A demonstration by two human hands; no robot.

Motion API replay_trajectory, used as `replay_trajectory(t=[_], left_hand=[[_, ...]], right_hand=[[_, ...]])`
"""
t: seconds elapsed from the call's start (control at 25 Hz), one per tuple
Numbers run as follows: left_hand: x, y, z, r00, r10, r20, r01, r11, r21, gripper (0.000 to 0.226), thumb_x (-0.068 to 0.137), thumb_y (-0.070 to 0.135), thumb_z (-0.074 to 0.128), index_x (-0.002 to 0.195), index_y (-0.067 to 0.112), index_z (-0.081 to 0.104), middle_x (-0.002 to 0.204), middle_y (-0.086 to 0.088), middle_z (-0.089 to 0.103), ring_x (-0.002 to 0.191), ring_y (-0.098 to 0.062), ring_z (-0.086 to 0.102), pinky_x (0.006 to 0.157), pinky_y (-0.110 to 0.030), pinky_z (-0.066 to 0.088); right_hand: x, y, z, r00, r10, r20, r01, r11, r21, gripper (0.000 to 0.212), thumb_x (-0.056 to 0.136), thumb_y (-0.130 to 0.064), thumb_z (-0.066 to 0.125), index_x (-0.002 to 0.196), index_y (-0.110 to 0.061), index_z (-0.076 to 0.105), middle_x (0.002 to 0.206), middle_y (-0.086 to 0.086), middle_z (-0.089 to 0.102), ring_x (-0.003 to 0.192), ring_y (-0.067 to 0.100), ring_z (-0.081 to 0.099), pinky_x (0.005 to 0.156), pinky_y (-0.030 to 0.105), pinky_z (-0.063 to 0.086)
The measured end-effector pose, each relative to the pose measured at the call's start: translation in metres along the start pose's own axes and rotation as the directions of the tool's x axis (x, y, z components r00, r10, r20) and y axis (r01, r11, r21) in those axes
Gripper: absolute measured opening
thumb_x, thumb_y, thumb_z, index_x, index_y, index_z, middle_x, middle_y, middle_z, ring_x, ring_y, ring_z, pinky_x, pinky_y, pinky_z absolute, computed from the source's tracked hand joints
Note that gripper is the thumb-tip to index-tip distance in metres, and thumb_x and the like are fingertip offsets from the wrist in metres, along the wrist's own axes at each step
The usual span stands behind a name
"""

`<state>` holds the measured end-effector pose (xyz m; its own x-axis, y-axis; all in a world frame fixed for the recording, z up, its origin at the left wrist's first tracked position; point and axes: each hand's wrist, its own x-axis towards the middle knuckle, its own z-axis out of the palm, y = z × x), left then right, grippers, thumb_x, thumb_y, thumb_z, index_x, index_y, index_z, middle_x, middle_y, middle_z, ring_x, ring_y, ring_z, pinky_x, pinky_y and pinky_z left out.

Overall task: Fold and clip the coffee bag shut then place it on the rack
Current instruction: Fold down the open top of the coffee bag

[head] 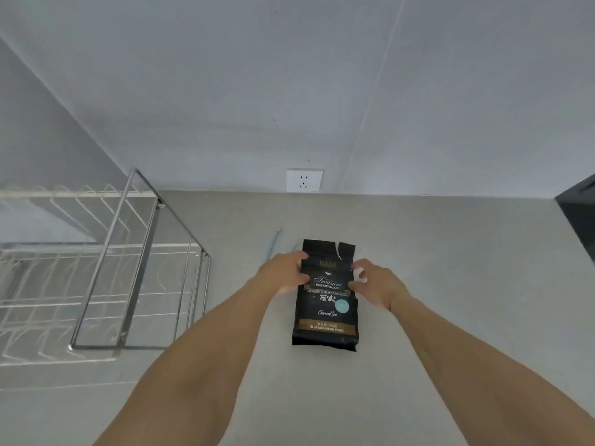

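Observation:
A black coffee bag (325, 312) with gold and white print lies flat on the pale counter, its torn top edge pointing toward the wall. My left hand (285, 271) grips the bag's upper left edge. My right hand (375, 283) pinches the upper right edge. A thin light-blue clip (273, 244) lies on the counter just beyond my left hand. The metal wire rack (135, 268) stands to the left of the bag.
A white wall socket (304, 180) sits on the wall above the counter's back edge. A dark object (579, 214) occupies the far right corner. The counter (450, 284) stretches right of the bag.

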<state>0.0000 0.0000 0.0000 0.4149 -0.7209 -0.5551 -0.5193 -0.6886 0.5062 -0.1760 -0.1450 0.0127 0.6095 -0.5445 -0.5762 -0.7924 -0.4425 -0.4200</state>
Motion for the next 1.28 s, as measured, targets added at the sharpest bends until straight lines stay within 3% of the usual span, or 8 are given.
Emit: replay_trajectory(t=[0.24, 0.36, 0.52, 0.64, 0.8, 0.88, 1.04, 1.28], left_hand=[[0.007, 0.011, 0.014, 0.992, -0.069, -0.106, 0.053, 0.988, -0.146, 0.041, 0.09, 0.021, 0.065, 0.129, 0.018, 0.056, 0.12, -0.012, 0.062, 0.088, -0.019, 0.056, 0.063, -0.019, 0.043], [0.001, 0.013, 0.017, 0.974, -0.133, -0.183, 0.07, 0.946, -0.315, 0.034, 0.09, 0.014, 0.066, 0.123, 0.015, 0.061, 0.11, -0.012, 0.064, 0.087, -0.023, 0.06, 0.068, -0.025, 0.052], [-0.017, 0.016, 0.017, 0.955, -0.168, -0.246, 0.018, 0.857, -0.516, 0.023, 0.088, 0.011, 0.069, 0.111, 0.013, 0.065, 0.089, -0.006, 0.063, 0.09, -0.025, 0.065, 0.075, -0.031, 0.058], [-0.041, 0.016, 0.015, 0.942, -0.149, -0.302, -0.055, 0.817, -0.574, 0.017, 0.087, 0.01, 0.07, 0.104, 0.015, 0.068, 0.079, 0.006, 0.06, 0.079, -0.015, 0.061, 0.053, -0.006, 0.049], [-0.081, 0.015, 0.018, 0.927, -0.103, -0.36, -0.153, 0.774, -0.615, 0.016, 0.085, 0.011, 0.072, 0.093, 0.025, 0.068, 0.085, 0.004, 0.067, 0.077, -0.009, 0.063, 0.051, -0.005, 0.048], [-0.104, 0.012, 0.022, 0.931, -0.059, -0.361, -0.185, 0.776, -0.603, 0.019, 0.085, 0.014, 0.073, 0.089, 0.032, 0.066, 0.087, 0.005, 0.069, 0.081, -0.01, 0.065, 0.057, -0.009, 0.05], [-0.146, 0.003, 0.039, 0.924, -0.023, -0.382, -0.223, 0.779, -0.587, 0.033, 0.081, 0.01, 0.076, 0.08, 0.042, 0.069, 0.079, 0.012, 0.069, 0.073, -0.004, 0.065, 0.059, -0.009, 0.052], [-0.175, -0.006, 0.058, 0.906, -0.042, -0.421, -0.249, 0.751, -0.612, 0.034, 0.079, 0.006, 0.077, 0.082, 0.04, 0.073, 0.08, 0.015, 0.072, 0.075, -0.007, 0.065, 0.065, -0.012, 0.052]], right_hand=[[0.018, -0.01, 0.016, 0.989, 0.144, 0.015, -0.134, 0.875, 0.465, 0.034, 0.085, -0.009, 0.066, 0.117, -0.014, 0.058, 0.118, 0.016, 0.065, 0.102, 0.032, 0.062, 0.082, 0.039, 0.054], [0.015, -0.01, 0.018, 0.981, 0.193, 0.017, -0.16, 0.758, 0.632, 0.029, 0.084, -0.005, 0.069, 0.11, -0.013, 0.062, 0.116, 0.018, 0.065, 0.102, 0.033, 0.062, 0.069, 0.036, 0.056], [-0.002, -0.008, 0.015, 0.984, 0.167, -0.054, -0.068, 0.65, 0.757, 0.019, 0.084, -0.002, 0.068, 0.102, -0.01, 0.066, 0.11, 0.019, 0.068, 0.101, 0.035, 0.065, 0.084, 0.05, 0.058], [-0.027, -0.007, 0.017, 0.982, 0.1, -0.159, 0.057, 0.647, 0.761, 0.015, 0.086, -0.007, 0.067, 0.098, -0.015, 0.067, 0.111, 0.012, 0.068, 0.099, 0.029, 0.064, 0.073, 0.04, 0.06], [-0.071, -0.005, 0.022, 0.958, 0.038, -0.283, 0.185, 0.673, 0.716, 0.014, 0.086, -0.012, 0.068, 0.092, -0.024, 0.068, 0.101, 0.004, 0.071, 0.077, 0.006, 0.066, 0.048, 0.011, 0.048], [-0.095, -0.004, 0.025, 0.944, 0.01, -0.329, 0.233, 0.684, 0.691, 0.018, 0.083, -0.009, 0.069, 0.087, -0.026, 0.069, 0.095, 0.004, 0.073, 0.074, 0.004, 0.067, 0.053, 0.014, 0.05], [-0.141, 0.001, 0.042, 0.935, 0.004, -0.355, 0.265, 0.658, 0.705, 0.024, 0.079, -0.003, 0.072, 0.08, -0.028, 0.071, 0.088, 0.002, 0.074, 0.085, 0.024, 0.067, 0.074, 0.038, 0.058], [-0.173, 0.008, 0.059, 0.927, -0.02, -0.374, 0.286, 0.682, 0.674, 0.034, 0.075, -0.006, 0.077, 0.087, -0.037, 0.073, 0.084, -0.004, 0.074, 0.08, 0.013, 0.068, 0.072, 0.025, 0.056]])
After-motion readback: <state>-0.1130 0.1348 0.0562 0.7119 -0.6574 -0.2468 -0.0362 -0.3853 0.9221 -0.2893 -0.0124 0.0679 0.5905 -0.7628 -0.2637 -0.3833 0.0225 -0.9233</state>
